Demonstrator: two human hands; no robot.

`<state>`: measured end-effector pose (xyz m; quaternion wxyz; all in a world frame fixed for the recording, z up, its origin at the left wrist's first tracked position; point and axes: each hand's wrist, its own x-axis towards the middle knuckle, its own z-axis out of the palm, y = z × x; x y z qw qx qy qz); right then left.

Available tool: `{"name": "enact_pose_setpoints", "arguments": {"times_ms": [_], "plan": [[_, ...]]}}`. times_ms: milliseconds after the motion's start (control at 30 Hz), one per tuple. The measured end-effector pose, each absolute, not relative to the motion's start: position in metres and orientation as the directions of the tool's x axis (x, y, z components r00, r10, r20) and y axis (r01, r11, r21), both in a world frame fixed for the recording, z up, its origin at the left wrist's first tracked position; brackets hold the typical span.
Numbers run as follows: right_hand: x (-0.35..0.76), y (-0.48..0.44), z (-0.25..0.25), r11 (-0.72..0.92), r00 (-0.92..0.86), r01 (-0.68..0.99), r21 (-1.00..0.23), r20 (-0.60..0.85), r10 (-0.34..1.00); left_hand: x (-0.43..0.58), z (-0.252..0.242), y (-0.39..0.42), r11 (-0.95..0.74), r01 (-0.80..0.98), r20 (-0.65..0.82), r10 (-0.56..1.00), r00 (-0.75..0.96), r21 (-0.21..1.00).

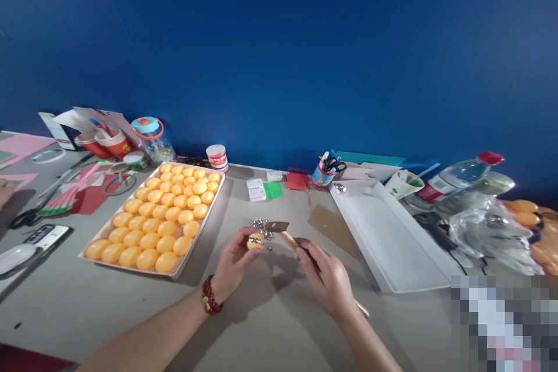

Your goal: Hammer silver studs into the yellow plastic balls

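Observation:
Between the fingers of my left hand point(235, 258) is an orange ball point(255, 241) with a band of small silvery beads around its middle. My right hand point(325, 273) is closed on the light wooden handle of a small tool with a flat brown head point(278, 226), which is held just right of the ball. Behind the ball, a pile of silvery beads point(263, 225) lies on the grey table, partly hidden by the ball and the tool head. To the left, a shallow white box point(178, 269) holds several orange balls in rows.
A long white tray point(392, 238) lies at the right beside a brown card point(333, 229). Small white boxes point(256, 190), a pen cup point(322, 176) and a lidded tub point(217, 157) stand behind. A bottle point(457, 177) is far right; scissors point(28, 216) are far left.

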<state>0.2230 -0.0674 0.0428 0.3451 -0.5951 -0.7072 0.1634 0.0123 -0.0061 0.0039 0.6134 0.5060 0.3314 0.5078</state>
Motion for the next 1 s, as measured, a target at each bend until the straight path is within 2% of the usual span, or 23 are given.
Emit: {"name": "enact_pose_setpoints", "arguments": {"times_ms": [133, 333, 467, 600, 867, 1000], "plan": [[0.229, -0.063, 0.041, 0.223, -0.038, 0.768, -0.600, 0.306, 0.951, 0.011, 0.006, -0.006, -0.010, -0.256, 0.079, 0.963, 0.258, 0.967], [0.253, -0.048, 0.029, 0.108, 0.068, 0.896, -0.432, 0.372, 0.926, 0.008, 0.001, -0.005, 0.029, -0.196, 0.013, 0.978, 0.209, 0.980], [0.264, -0.042, 0.022, -0.022, 0.151, 0.927, -0.376, 0.320, 0.935, 0.009, -0.001, -0.006, 0.053, -0.232, -0.010, 0.983, 0.182, 0.971], [0.269, -0.039, 0.018, -0.071, 0.172, 0.940, -0.333, 0.285, 0.943, 0.009, 0.001, -0.007, 0.056, -0.236, -0.014, 0.984, 0.178, 0.970], [0.276, -0.035, 0.004, -0.075, 0.127, 0.976, -0.207, 0.251, 0.960, 0.009, 0.003, -0.006, 0.016, -0.243, 0.034, 0.979, 0.199, 0.970], [0.276, -0.035, 0.006, -0.013, 0.064, 0.987, -0.160, 0.318, 0.946, 0.010, 0.004, -0.007, 0.017, -0.254, 0.037, 0.977, 0.208, 0.967]]}}
